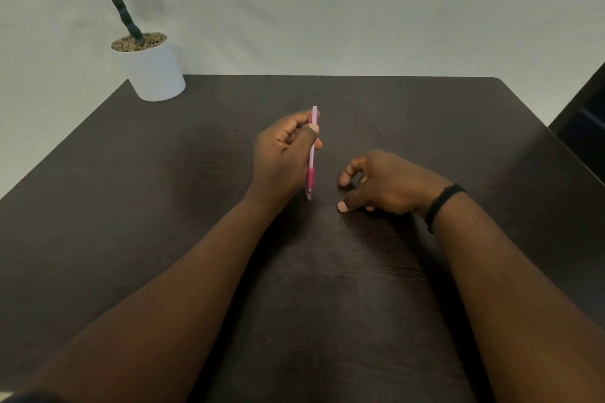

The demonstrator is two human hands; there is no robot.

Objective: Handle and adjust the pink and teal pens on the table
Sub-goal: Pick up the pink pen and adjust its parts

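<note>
The left hand (283, 157) pinches the pink pen (312, 154) between thumb and fingers, tip pointing down toward the dark table (131, 190). The right hand (386, 183) rests beside it, loosely curled, holding nothing.

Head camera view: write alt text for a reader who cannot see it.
A person's left hand holds a pink pen above a dark table, tip towards the person. The right hand, empty, rests curled beside it; a white potted plant stands at the far left corner.
</note>
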